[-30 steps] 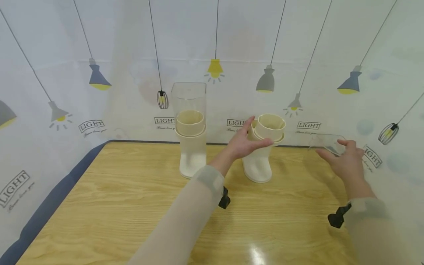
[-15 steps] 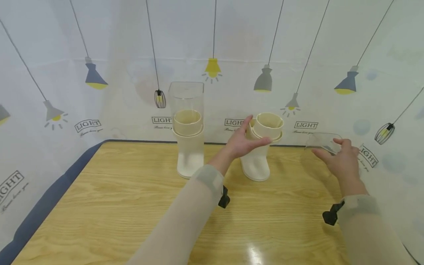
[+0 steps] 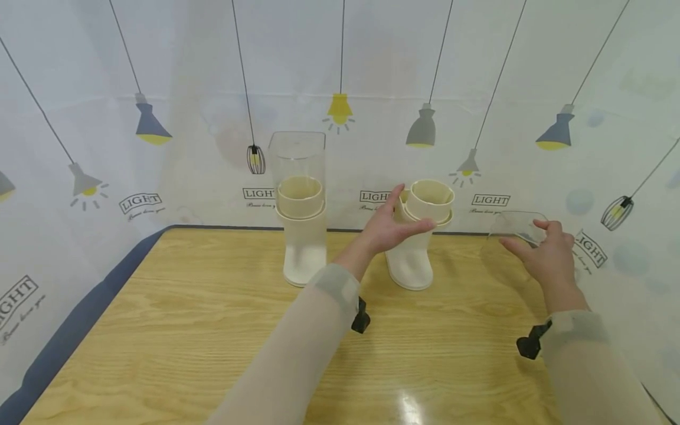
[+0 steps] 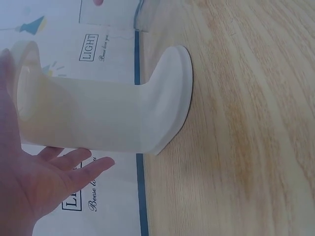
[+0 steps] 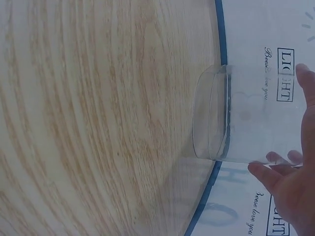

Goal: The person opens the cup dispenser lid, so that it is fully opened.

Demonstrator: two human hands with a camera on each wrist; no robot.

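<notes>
My left hand [image 3: 385, 230] spans the upper part of a cream, boot-shaped stand [image 3: 413, 265] with a round cup-like top, which stands upright on the table. In the left wrist view, the thumb side lies by the rim of the stand [image 4: 88, 113] and several fingers show along its lower side. Farther right, my right hand [image 3: 555, 260] grips a clear see-through container [image 3: 510, 223] between thumb and fingers. The right wrist view shows this container [image 5: 251, 118] upright close to the table's far edge; whether it touches the tabletop I cannot tell.
Left of the held stand is a similar cream stand [image 3: 305, 251] with a tall clear container [image 3: 298, 147] over its round cup. The wooden tabletop [image 3: 212, 330] meets a lamp-printed backdrop [image 3: 202, 71] behind and at both sides.
The head view has shifted slightly, so everything appears a little farther left. Both hands keep their hold on the stand and the clear container.
</notes>
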